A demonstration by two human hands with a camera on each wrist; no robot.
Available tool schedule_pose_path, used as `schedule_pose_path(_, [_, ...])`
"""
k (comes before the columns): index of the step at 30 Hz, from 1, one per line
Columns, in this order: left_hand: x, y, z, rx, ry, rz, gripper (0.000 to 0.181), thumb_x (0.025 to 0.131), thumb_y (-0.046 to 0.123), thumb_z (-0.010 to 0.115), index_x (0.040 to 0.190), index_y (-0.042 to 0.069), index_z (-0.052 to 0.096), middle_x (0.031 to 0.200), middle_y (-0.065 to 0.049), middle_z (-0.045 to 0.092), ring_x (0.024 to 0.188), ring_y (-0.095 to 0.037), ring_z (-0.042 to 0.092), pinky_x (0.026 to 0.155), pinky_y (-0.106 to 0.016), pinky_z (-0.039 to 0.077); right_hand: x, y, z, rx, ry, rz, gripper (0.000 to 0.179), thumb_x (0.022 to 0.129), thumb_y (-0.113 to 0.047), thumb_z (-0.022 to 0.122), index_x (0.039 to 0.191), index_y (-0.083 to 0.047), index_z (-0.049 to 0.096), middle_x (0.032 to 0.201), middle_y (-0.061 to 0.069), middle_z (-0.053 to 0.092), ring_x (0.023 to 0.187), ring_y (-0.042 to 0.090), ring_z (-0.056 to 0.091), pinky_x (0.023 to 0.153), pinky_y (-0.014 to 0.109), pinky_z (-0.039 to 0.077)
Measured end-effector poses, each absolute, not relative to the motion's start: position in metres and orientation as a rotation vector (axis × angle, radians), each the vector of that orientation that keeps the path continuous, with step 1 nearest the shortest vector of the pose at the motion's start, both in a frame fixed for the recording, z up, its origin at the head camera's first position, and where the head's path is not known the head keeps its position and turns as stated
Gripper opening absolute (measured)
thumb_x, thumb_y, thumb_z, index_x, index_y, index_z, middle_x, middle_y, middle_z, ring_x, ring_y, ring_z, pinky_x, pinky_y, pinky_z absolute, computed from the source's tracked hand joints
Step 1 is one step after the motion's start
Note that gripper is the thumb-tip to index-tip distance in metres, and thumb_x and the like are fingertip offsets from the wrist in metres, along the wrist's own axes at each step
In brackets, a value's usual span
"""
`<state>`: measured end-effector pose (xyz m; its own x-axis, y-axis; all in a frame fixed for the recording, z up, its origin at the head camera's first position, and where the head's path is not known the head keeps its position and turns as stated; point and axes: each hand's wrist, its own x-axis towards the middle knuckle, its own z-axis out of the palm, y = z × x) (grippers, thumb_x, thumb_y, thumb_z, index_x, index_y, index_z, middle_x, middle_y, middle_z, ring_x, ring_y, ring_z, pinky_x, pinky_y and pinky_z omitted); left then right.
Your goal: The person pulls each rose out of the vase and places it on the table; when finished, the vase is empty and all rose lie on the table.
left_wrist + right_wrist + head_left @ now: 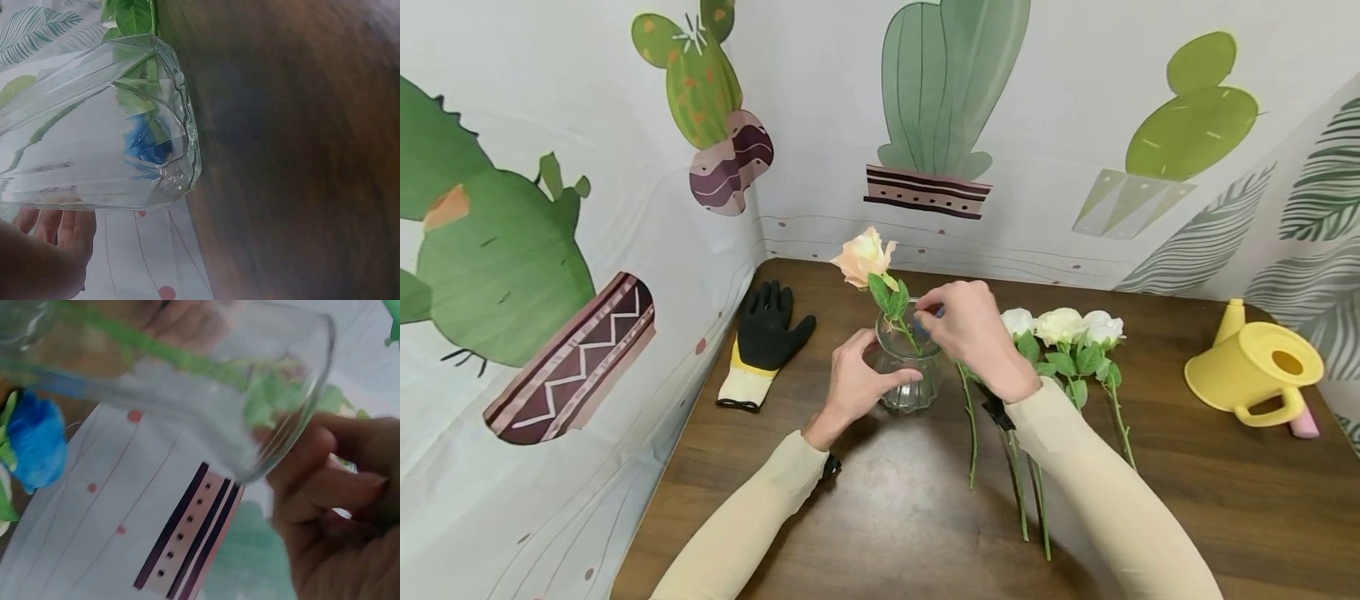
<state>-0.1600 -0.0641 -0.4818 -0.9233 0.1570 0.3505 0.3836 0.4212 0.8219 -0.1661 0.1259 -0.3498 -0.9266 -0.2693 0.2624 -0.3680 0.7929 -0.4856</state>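
A clear ribbed glass vase (910,392) stands on the table with one peach rose (863,258) leaning left out of it. My left hand (861,375) grips the vase from the left, thumb across its front; in the left wrist view the fingers (65,228) lie along the glass. My right hand (970,325) is at the right side of the mouth, fingers curled at the rim. In the right wrist view these fingers (306,456) hold the rim beside the green leaves (269,400). A blue flower (37,444) lies behind the vase.
White roses (1060,325) with long stems lie to the right, partly under my right forearm. A yellow watering can (1247,367) stands at the far right, a pink object (1305,423) behind its handle. A black-and-yellow glove (767,337) lies left. A cactus-printed cloth (820,192) backs the table.
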Motion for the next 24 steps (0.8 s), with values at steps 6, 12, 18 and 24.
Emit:
schedule_pose_path(6, [-0.159,-0.065,-0.481,-0.458,-2.452,-1.529,0.063,0.072,0.033,0.105,0.124,0.009,0.078,0.117,-0.015,0.079,0.112,-0.028,0.077,0.095,-0.051,0.063,-0.175,0.106,-0.347,0.564,-2.985,0.726,0.017,0.096,-0.001,0.073,0.085,-0.006,0.086,0.083,0.007,0.082,0.07,0.019,0.071,0.072,0.039,0.063])
schedule_pose_path(12, [-0.158,-0.065,-0.48,-0.449,-2.471,-1.525,0.065,0.072,0.032,0.105,0.127,0.011,0.077,0.12,-0.009,0.08,0.115,-0.027,0.077,0.098,-0.049,0.063,-0.179,0.099,-0.347,0.582,-3.008,0.716,0.023,0.093,0.002,0.073,0.073,-0.007,0.081,0.069,0.003,0.072,0.059,0.013,0.055,0.06,0.031,0.053])
schedule_pose_path(18, [-0.159,-0.066,-0.48,-0.439,-2.474,-1.497,0.068,0.071,0.033,0.105,0.129,0.012,0.076,0.122,-0.01,0.08,0.117,-0.029,0.077,0.101,-0.05,0.062,-0.179,0.1,-0.346,0.641,-3.015,0.8,0.017,0.094,0.0,0.074,0.085,-0.007,0.087,0.079,0.005,0.081,0.066,0.015,0.064,0.069,0.033,0.057])
schedule_pose_path(24, [-0.159,-0.066,-0.481,-0.442,-2.486,-1.501,0.069,0.072,0.034,0.104,0.132,0.012,0.076,0.124,-0.01,0.08,0.119,-0.029,0.076,0.102,-0.051,0.062,-0.183,0.1,-0.347,0.64,-3.038,0.847,0.013,0.096,-0.007,0.078,0.09,-0.009,0.089,0.086,0.005,0.084,0.076,0.018,0.072,0.075,0.037,0.061])
